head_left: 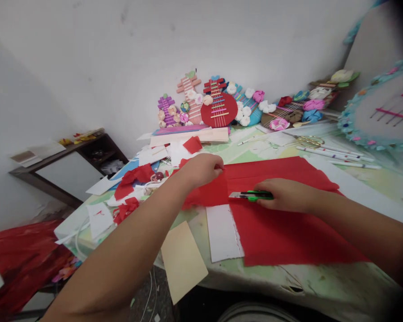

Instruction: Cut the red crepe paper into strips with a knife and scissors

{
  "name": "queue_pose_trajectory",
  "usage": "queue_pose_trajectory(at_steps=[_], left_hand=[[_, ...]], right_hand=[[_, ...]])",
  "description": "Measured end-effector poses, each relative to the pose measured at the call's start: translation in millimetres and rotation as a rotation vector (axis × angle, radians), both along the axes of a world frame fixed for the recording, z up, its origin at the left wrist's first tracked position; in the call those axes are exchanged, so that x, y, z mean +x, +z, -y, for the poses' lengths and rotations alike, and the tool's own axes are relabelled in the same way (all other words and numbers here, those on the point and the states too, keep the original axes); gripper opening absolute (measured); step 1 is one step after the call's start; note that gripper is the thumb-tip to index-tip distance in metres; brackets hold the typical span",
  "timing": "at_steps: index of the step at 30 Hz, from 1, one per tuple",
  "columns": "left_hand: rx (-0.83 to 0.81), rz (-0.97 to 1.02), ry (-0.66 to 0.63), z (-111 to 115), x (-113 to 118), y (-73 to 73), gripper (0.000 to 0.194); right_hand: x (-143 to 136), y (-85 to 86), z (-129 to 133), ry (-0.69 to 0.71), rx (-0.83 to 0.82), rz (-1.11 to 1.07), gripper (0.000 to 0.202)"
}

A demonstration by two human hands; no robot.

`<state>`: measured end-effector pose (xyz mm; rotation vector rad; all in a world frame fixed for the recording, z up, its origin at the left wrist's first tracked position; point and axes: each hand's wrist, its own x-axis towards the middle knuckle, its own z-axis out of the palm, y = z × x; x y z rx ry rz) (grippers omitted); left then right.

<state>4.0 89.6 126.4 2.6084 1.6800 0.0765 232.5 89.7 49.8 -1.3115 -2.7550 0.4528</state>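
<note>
My right hand (282, 194) grips a green and black utility knife (251, 196), its blade out and pointing left. The blade lies at the line where a large red sheet (289, 232), thin like crepe paper or cloth, meets a narrower red strip (210, 190). Closed in a pinch, my left hand (204, 170) holds the strip at its upper right edge. From under the red material a white card (223, 235) sticks out toward me. Nearer the table edge lies a cream card (184, 261), partly overhanging.
Red scraps (134, 179) and white pieces cover the table's left side. Handmade paper instruments, one a red lute shape (219, 109), lean on the back wall. Gold-handled scissors (305, 140) and several white sticks (336, 154) lie at the back right. A dark cabinet (70, 161) stands left.
</note>
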Motion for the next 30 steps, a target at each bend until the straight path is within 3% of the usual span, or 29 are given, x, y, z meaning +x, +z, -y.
queue_pose_trajectory(at_steps=[10,18,30], left_hand=[[-0.022,-0.015,0.074,-30.2,-14.1,-14.6,0.021],[-0.018,0.007,0.051,-35.0,-12.8,-14.0,0.020],[-0.003,0.007,0.016,-39.1,-11.2,-11.1,0.017]], right_hand=[[-10.4,1.5,-1.3,0.010,0.027,0.047,0.017],[-9.3,-8.2,-10.6,0.035,-0.010,0.065,0.014],[-6.8,-6.4,-6.8,0.059,0.013,0.087,0.016]])
